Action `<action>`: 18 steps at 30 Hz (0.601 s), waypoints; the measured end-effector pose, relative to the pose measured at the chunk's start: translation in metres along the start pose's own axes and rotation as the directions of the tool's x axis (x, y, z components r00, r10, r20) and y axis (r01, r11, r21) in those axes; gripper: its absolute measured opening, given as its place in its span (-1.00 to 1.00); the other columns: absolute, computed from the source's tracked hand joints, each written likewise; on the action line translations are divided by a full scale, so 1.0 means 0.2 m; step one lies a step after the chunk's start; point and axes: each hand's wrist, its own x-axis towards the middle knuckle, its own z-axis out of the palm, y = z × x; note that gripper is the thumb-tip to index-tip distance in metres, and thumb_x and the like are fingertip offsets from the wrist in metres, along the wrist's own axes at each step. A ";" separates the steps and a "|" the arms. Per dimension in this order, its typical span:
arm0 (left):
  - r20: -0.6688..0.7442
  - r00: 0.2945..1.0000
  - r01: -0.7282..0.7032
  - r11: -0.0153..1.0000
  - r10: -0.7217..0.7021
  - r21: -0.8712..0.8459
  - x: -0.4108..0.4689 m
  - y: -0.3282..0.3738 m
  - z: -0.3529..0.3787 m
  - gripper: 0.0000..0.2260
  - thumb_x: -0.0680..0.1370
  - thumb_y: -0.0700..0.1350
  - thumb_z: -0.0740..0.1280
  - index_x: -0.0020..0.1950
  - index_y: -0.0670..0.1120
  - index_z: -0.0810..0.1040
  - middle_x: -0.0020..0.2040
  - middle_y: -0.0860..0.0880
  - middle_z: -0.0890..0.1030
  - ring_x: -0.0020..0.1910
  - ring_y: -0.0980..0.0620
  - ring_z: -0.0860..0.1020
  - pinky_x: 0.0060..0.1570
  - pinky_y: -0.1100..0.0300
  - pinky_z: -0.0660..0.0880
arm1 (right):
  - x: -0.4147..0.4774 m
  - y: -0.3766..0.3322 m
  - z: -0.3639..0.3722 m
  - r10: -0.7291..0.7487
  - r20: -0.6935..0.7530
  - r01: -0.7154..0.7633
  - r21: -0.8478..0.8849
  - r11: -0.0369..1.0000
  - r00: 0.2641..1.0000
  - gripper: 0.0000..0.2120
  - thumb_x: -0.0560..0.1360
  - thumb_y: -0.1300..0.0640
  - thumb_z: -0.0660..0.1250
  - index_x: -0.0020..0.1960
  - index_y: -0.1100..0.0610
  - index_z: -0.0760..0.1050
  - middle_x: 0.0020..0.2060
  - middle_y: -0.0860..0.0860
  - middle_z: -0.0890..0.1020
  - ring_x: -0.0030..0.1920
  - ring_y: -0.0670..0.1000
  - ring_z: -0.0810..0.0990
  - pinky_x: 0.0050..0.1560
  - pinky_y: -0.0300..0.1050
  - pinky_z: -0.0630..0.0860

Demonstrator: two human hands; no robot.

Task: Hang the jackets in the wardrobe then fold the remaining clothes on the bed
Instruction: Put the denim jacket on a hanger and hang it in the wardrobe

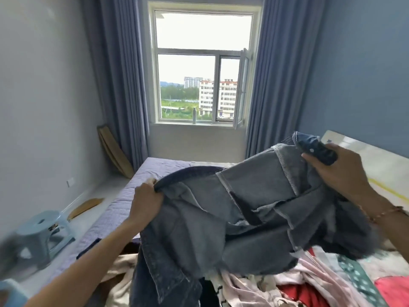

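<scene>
**Denim, cloth, plastic**

The jacket I hold is coarse grey denim, matt, with raised stitched seams. The sheet is soft quilted cloth, the headboard glossy and smooth, the stool pale smooth plastic — the curtains heavy matt fabric.

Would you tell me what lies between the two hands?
In the head view, the grey denim jacket stretches between the left hand and right hand.
</scene>
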 end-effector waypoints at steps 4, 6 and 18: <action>0.400 0.916 -0.131 0.960 0.023 0.246 -0.04 0.24 -0.25 -0.96 0.42 -0.15 0.31 -0.22 -0.09 0.49 -0.21 -0.07 0.55 -0.13 -0.08 0.55 -0.26 0.20 0.38 | -0.03 -0.08 -0.16 -0.128 0.143 0.146 -0.130 0.981 0.981 -0.63 0.29 -0.27 0.42 -0.23 0.04 0.52 -0.35 0.09 0.61 -0.29 0.15 0.56 -0.26 -0.02 0.42; 0.611 0.791 -0.131 0.967 -0.030 0.218 -0.12 0.37 -0.37 -0.84 0.28 -0.03 0.31 -0.27 -0.11 0.50 -0.24 -0.06 0.57 -0.16 -0.05 0.56 -0.24 0.16 0.48 | -0.04 -0.12 -0.22 -0.170 0.238 0.210 -0.151 0.966 0.956 -0.68 0.29 -0.31 0.36 -0.25 -0.06 0.50 -0.39 -0.03 0.58 -0.34 0.06 0.54 -0.30 -0.10 0.39; 0.591 0.502 0.787 0.617 -0.631 -0.009 0.44 0.20 0.10 -0.78 0.35 -0.32 0.34 -0.03 -0.27 0.42 -0.15 -0.20 0.51 -0.24 -0.12 0.50 -0.33 0.13 0.55 | -0.09 0.57 0.41 0.268 0.362 -0.103 -0.415 0.904 0.893 -0.55 0.49 -0.19 0.25 0.04 0.21 0.56 -0.03 0.22 0.63 -0.01 0.21 0.59 -0.05 -0.03 0.47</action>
